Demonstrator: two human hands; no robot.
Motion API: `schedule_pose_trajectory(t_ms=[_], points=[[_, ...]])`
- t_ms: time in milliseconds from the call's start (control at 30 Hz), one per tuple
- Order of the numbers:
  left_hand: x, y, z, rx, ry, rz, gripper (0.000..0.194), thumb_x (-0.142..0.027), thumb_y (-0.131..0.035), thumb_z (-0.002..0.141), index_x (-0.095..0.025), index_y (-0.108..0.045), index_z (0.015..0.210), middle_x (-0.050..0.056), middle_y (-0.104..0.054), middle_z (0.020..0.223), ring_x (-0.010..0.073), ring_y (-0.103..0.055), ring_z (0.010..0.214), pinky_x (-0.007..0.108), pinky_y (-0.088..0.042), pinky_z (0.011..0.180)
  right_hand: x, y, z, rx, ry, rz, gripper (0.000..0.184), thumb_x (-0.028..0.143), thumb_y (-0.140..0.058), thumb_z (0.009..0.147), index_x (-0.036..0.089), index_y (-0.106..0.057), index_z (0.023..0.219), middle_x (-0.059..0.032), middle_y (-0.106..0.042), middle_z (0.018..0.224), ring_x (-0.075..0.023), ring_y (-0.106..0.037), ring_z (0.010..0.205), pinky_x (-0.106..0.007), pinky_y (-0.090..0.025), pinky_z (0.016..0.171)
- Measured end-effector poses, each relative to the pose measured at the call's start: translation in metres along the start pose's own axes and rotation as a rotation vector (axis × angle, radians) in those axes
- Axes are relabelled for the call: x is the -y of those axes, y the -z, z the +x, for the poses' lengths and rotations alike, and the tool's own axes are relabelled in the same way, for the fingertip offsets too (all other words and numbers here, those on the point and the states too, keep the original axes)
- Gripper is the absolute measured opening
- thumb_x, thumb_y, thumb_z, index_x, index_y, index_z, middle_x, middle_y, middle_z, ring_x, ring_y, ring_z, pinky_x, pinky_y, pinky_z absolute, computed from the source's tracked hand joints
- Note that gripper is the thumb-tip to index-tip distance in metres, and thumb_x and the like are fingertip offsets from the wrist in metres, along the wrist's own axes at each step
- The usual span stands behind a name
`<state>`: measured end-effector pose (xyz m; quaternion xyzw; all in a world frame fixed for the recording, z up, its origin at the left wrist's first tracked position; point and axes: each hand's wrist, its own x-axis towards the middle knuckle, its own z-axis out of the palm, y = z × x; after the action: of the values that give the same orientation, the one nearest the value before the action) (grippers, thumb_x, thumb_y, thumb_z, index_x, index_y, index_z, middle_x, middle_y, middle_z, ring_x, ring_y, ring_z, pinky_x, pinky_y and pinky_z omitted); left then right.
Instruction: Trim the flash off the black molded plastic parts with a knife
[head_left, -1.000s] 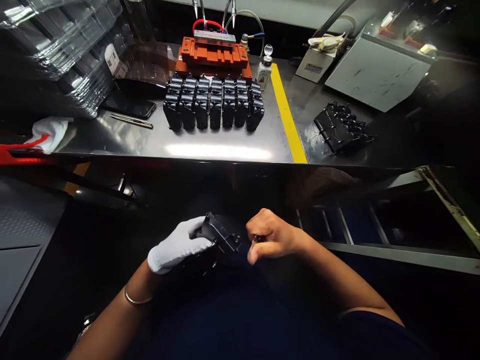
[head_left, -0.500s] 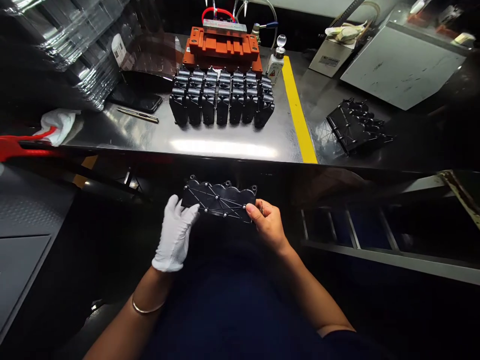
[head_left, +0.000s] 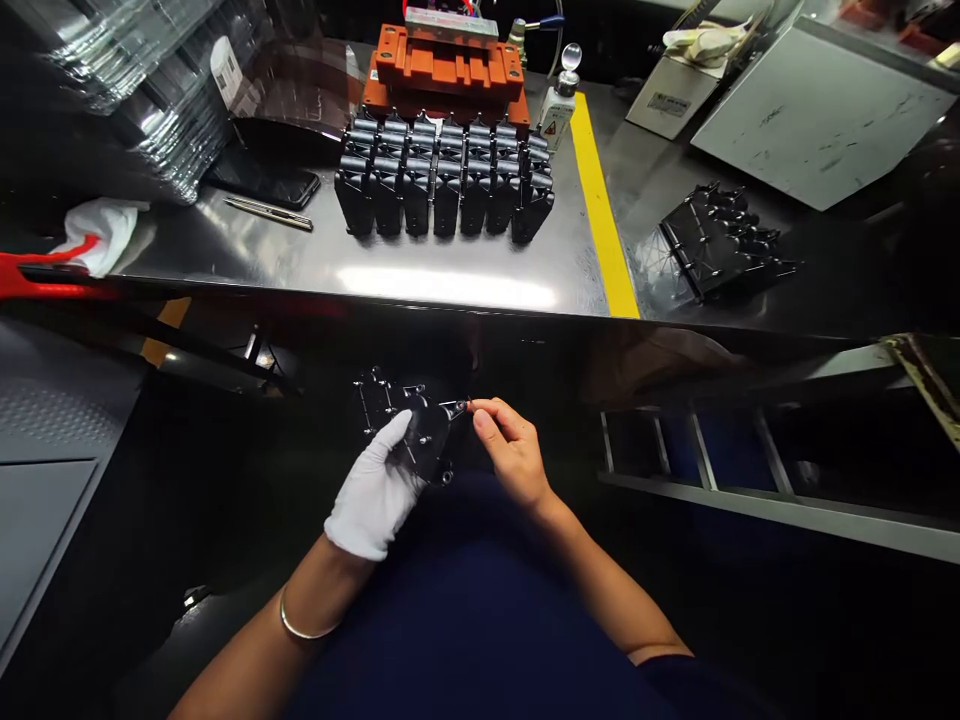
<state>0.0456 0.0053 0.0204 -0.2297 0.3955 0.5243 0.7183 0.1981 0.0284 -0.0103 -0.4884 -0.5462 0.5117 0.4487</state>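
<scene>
- The flat black moulded-plastic part with ribs and corner lugs (head_left: pixel 429 428) is in the air in front of my body, on the near side of the bench, slanting from far left to near right.
- My left hand (head_left: pixel 375 500), in a white cloth glove, is clamped on this part, thumb across its upper face and the other fingers underneath; the wrist slopes in from the near left.
- My bare right hand (head_left: pixel 510 455) comes in from the near right, thumb and forefinger close together, their tips at a lug on the part's right end. I cannot tell whether they pinch something small there.
- Half a second ago I had the part spread level between both hands, broad ribbed face showing, right thumb on its right end; now it is turned aslant and the left hand alone grips its body.
- On the shiny dark metal bench (head_left: pixel 262 262) beyond, the row of seven upright black plastic parts (head_left: pixel 447 190) stands unchanged, left of the yellow tape strip (head_left: pixel 604 215).
</scene>
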Motion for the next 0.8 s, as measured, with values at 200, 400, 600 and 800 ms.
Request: schedule_pose_trajectory(t_ms=[200,400,600,800], points=[[0.006,0.005,0.006,0.054,0.032,0.048,0.019,-0.013,-0.049,0.09,-0.01,-0.068,0.092,0.007,-0.075,0.089,0.0161,-0.071,0.082,0.027,-0.059,0.08,-0.008,-0.005,-0.007,-0.023,0.145,0.009,0.017,0.035,-0.058,0.085,0.02,-0.055,0.08,0.0007,-0.052,0.072,-0.0105,-0.047,0.061,-0.025,-0.04,0.055],[0.005,0.005,0.0,0.063,0.04,0.107,0.022,-0.016,-0.048,0.091,-0.01,-0.069,0.092,0.007,-0.075,0.089,0.0164,-0.072,0.082,0.027,-0.059,0.081,-0.021,0.001,0.005,-0.107,0.19,0.02,0.015,0.032,-0.059,0.085,0.02,-0.056,0.078,0.0001,-0.053,0.072,-0.0118,-0.05,0.063,-0.027,-0.042,0.059],[0.0,0.009,-0.008,0.052,0.118,0.183,0.02,-0.018,-0.051,0.09,-0.012,-0.07,0.09,0.005,-0.075,0.083,0.0175,-0.072,0.079,0.03,-0.058,0.084,-0.018,0.01,0.004,-0.105,0.122,0.048,0.02,0.036,-0.059,0.085,0.019,-0.055,0.074,0.0012,-0.052,0.068,-0.0105,-0.048,0.059,-0.025,-0.041,0.056],[0.001,0.007,0.001,0.055,0.048,0.138,0.022,-0.015,-0.048,0.091,-0.011,-0.069,0.092,0.005,-0.075,0.085,0.0148,-0.072,0.077,0.027,-0.058,0.084,0.0,0.009,-0.009,0.032,0.244,0.038,0.017,0.036,-0.058,0.085,0.02,-0.058,0.082,-0.0017,-0.058,0.07,-0.0134,-0.052,0.062,-0.028,-0.044,0.057]])
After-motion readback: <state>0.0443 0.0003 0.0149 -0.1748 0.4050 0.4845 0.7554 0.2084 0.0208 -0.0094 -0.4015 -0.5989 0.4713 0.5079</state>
